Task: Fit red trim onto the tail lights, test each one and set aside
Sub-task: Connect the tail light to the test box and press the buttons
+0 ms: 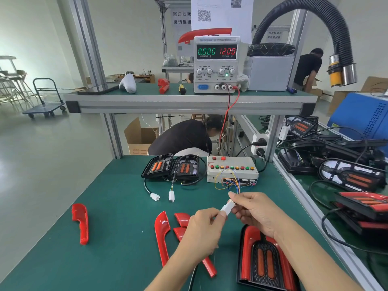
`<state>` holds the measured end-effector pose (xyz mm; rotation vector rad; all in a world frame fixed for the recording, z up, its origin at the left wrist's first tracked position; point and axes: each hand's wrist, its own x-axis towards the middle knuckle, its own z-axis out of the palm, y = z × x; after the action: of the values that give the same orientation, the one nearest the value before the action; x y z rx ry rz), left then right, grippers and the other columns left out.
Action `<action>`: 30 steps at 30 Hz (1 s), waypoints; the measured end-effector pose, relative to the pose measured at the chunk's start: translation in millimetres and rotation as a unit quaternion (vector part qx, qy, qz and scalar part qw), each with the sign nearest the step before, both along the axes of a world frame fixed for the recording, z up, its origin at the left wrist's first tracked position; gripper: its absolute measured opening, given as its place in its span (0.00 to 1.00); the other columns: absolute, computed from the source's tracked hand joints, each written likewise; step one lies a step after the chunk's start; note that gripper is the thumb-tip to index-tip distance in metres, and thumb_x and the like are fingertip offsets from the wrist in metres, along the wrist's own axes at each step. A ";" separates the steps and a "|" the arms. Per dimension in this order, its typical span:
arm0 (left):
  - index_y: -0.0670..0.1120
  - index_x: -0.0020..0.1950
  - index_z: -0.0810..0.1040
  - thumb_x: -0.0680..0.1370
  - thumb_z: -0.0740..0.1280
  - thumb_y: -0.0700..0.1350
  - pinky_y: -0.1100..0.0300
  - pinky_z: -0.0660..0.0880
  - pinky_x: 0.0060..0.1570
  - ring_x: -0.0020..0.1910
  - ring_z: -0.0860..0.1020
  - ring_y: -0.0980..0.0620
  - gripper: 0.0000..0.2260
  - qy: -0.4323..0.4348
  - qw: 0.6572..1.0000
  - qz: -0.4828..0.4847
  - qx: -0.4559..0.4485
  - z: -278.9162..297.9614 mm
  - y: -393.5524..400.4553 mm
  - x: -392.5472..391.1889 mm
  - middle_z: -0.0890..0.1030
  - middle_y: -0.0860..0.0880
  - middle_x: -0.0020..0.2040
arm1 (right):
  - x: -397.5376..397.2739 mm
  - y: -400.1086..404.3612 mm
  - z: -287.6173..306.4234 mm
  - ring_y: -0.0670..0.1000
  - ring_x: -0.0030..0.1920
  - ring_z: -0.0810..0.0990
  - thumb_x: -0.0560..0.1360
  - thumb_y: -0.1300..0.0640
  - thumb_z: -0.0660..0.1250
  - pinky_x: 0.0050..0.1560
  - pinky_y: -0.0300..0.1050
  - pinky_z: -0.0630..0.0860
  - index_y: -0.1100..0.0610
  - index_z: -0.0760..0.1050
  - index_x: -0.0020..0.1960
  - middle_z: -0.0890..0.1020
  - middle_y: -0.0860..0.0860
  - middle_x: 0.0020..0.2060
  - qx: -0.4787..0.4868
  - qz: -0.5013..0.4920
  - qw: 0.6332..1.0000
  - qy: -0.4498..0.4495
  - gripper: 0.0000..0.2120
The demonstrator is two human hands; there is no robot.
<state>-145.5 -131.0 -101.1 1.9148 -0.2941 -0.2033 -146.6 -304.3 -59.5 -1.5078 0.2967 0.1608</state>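
1. now: both hands meet over the green table, just in front of the test box. left hand and right hand each pinch one end of a white connector pair; both grips clamped on it, fingertips only. cannot tell whether the halves are fully seated.
2. trimmed tail light lies flat on the table, nearer the person than the test box and slightly right of it, under the right forearm. red trim already sits on its edges; its lead seems to run up to the connector, though the hands hide the path.
3. handling judgement, connector: small, light, rigid plastic, smooth shell. hold by the housing, never by the wires; thin leads from the test box look easy to strain or pull out.
4. handling judgement, tail light: rigid moulded housing, moderately light, glossy trim likely slippery and easy to scuff. best taken by the black outer rim at both long sides, keeping fingers off the orange lens strips.
5. loose red trim pieces, left of the test box and nearer the person: thin, long, probably springy; lift near the middle, not by a tip.
6. two untrimmed tail lights stand just left of the test box, connectors lying free.
7. power supply on the shelf above the test box reads 0.000 a, 12.00 v.
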 end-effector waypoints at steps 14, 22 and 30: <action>0.48 0.44 0.82 0.82 0.63 0.54 0.61 0.71 0.25 0.21 0.68 0.53 0.14 0.037 0.999 0.005 -0.017 6.4 3.8 0.5 0.70 0.53 0.25 | 2.8 -4.1 -1.5 0.46 0.27 0.76 0.78 0.55 0.72 0.27 0.35 0.73 0.57 0.81 0.40 0.81 0.53 0.31 0.006 0.022 1.000 -0.004 0.09; 0.59 0.45 0.85 0.77 0.71 0.50 0.62 0.68 0.30 0.26 0.68 0.57 0.04 -0.089 0.993 0.074 -0.006 7.8 7.2 -6.3 0.75 0.56 0.28 | 3.5 0.7 -3.1 0.45 0.24 0.73 0.78 0.54 0.73 0.25 0.35 0.69 0.58 0.81 0.40 0.79 0.51 0.28 -0.034 -0.005 0.999 0.007 0.10; 0.63 0.53 0.82 0.76 0.68 0.54 0.60 0.68 0.30 0.29 0.71 0.52 0.07 -0.181 0.972 0.119 0.088 8.1 1.9 -16.0 0.77 0.59 0.33 | 7.1 6.8 -3.7 0.45 0.23 0.71 0.78 0.55 0.72 0.25 0.36 0.66 0.59 0.81 0.40 0.78 0.50 0.26 -0.086 -0.021 0.996 -0.009 0.11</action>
<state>-161.5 -129.1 -93.1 2.1401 -0.2929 0.2919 -139.6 -297.4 -63.3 -1.6718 0.3355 0.0892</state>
